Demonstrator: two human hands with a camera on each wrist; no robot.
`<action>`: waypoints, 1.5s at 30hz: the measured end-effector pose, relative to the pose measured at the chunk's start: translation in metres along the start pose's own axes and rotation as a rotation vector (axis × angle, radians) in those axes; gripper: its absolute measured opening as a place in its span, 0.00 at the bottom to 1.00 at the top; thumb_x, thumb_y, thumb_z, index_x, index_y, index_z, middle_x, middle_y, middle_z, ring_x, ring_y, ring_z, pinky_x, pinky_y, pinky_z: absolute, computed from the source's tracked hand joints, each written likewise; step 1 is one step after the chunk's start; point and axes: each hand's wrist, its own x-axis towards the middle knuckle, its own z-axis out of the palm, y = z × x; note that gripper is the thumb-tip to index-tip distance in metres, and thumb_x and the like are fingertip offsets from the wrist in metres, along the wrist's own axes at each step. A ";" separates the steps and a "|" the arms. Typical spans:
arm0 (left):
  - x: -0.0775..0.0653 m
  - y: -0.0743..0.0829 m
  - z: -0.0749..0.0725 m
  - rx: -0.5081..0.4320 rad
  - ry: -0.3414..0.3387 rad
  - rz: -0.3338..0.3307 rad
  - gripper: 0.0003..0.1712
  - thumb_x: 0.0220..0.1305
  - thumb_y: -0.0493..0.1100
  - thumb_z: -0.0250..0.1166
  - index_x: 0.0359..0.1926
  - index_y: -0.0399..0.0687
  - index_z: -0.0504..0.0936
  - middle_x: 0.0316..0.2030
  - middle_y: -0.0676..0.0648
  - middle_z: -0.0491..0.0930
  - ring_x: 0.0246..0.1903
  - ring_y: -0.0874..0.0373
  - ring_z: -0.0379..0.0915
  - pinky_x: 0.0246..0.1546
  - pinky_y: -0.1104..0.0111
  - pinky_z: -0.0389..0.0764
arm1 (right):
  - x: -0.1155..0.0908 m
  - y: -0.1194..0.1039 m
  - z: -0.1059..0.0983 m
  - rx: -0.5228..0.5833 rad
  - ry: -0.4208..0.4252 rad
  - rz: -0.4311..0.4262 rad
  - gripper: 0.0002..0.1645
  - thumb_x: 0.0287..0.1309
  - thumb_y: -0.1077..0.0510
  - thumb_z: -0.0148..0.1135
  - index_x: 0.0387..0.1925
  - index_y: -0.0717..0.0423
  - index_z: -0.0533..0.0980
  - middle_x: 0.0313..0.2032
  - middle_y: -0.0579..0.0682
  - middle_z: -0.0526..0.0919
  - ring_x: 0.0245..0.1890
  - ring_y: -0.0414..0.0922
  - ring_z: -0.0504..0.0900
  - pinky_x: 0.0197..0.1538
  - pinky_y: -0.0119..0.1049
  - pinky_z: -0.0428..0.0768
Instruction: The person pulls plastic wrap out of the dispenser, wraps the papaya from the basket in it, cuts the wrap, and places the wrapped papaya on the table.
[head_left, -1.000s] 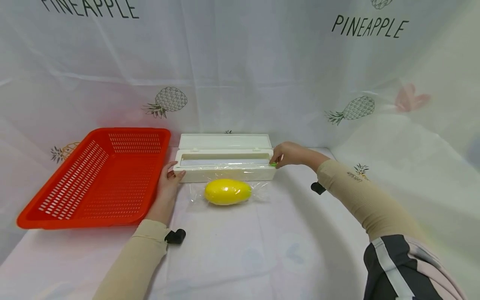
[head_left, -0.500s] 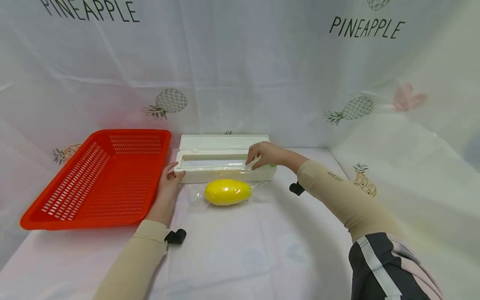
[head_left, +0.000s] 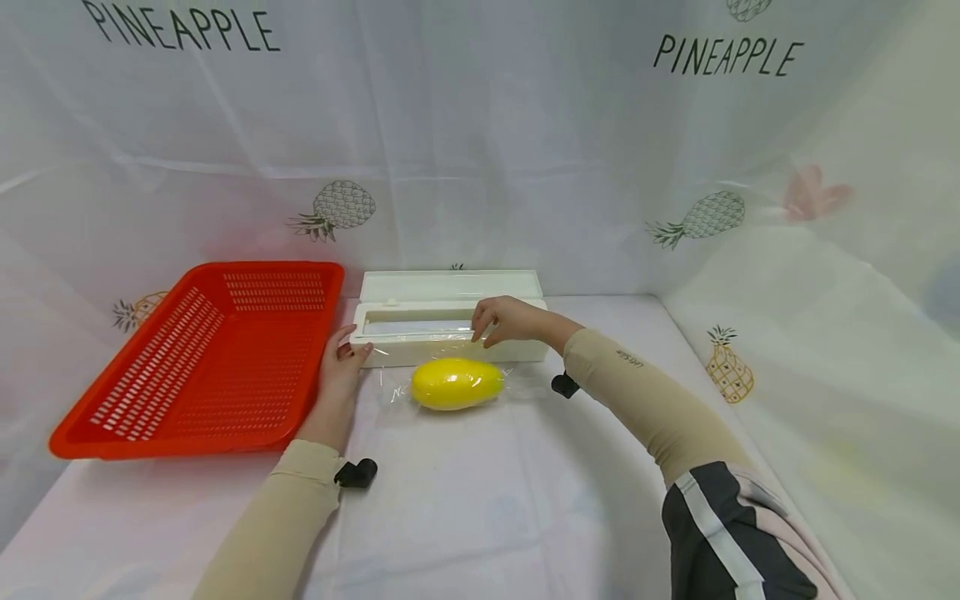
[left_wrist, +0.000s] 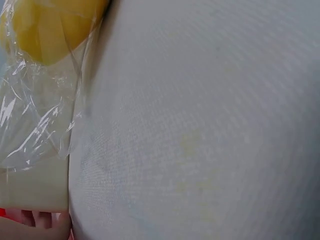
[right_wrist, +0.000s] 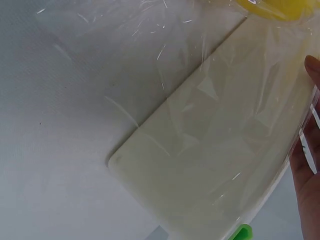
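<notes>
The left hand [head_left: 341, 375] grips the near-left corner of the white cling-film dispenser [head_left: 420, 350], thumb on the front and other fingers at its end, probably to stop it sliding on the bench [head_left: 442, 500]. The right hand [head_left: 516, 321] is at the front edge, right of the middle, fingers bent with a small gap to the thumb; whether they pinch the clear film [left_wrist: 35, 115] I cannot tell. A yellow mango [head_left: 456, 384] lies swathed in film close in front (perhaps so that the sheet reaches it directly). The lid [head_left: 450, 285] is tipped back, leaving the top reachable. A green tab [right_wrist: 242, 232] sits near the right end, apart from the fingers. The red basket [head_left: 225, 442] stands beside the left hand, presumably out of the way.
</notes>
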 end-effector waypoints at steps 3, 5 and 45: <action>-0.001 -0.001 0.001 0.000 0.015 0.028 0.23 0.65 0.32 0.63 0.59 0.45 0.71 0.57 0.41 0.67 0.56 0.50 0.65 0.54 0.68 0.73 | 0.000 0.002 0.001 0.013 0.005 0.001 0.11 0.50 0.66 0.73 0.36 0.50 0.88 0.43 0.44 0.80 0.48 0.44 0.76 0.52 0.37 0.77; -0.003 -0.002 0.002 0.017 0.013 0.061 0.16 0.66 0.32 0.62 0.54 0.41 0.72 0.55 0.41 0.68 0.55 0.49 0.64 0.52 0.69 0.73 | 0.000 0.002 0.001 0.020 0.005 -0.003 0.11 0.51 0.67 0.72 0.36 0.51 0.88 0.43 0.44 0.80 0.47 0.44 0.76 0.51 0.37 0.77; -0.021 0.042 0.039 1.037 -0.263 0.587 0.26 0.54 0.49 0.75 0.55 0.52 0.81 0.56 0.41 0.73 0.59 0.40 0.61 0.57 0.45 0.61 | -0.005 -0.015 0.014 -0.019 0.145 0.048 0.09 0.53 0.60 0.73 0.39 0.51 0.86 0.39 0.42 0.81 0.41 0.42 0.77 0.51 0.35 0.78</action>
